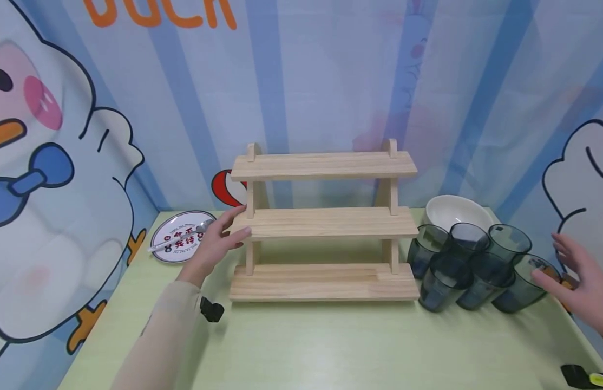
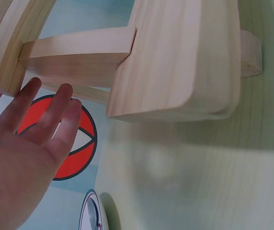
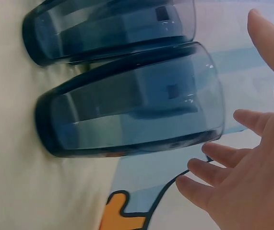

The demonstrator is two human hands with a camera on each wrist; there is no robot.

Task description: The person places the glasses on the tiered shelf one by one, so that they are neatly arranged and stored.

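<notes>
A three-tier wooden display rack [image 1: 326, 222] stands against the backdrop. At the left end of its middle shelf is my left hand [image 1: 216, 244], thumb towards the front corner and forefinger towards the back. In the left wrist view the fingers [image 2: 48, 120] stretch out beside the wooden end, only slightly bent. To the right, several blue-tinted glasses stand grouped. Beside the nearest right-hand glass [image 1: 528, 284] is my right hand [image 1: 581, 284], its fingers spread. The right wrist view has that glass [image 3: 132, 105] in front of the open palm, with nothing held.
Left of the rack, a round printed plate [image 1: 172, 252] carries a spoon [image 1: 184, 236]. A white bowl [image 1: 457, 212] stands behind the glasses. The pale green table [image 1: 326, 346] meets a blue striped backdrop [image 1: 321, 81] printed with cartoon ducks.
</notes>
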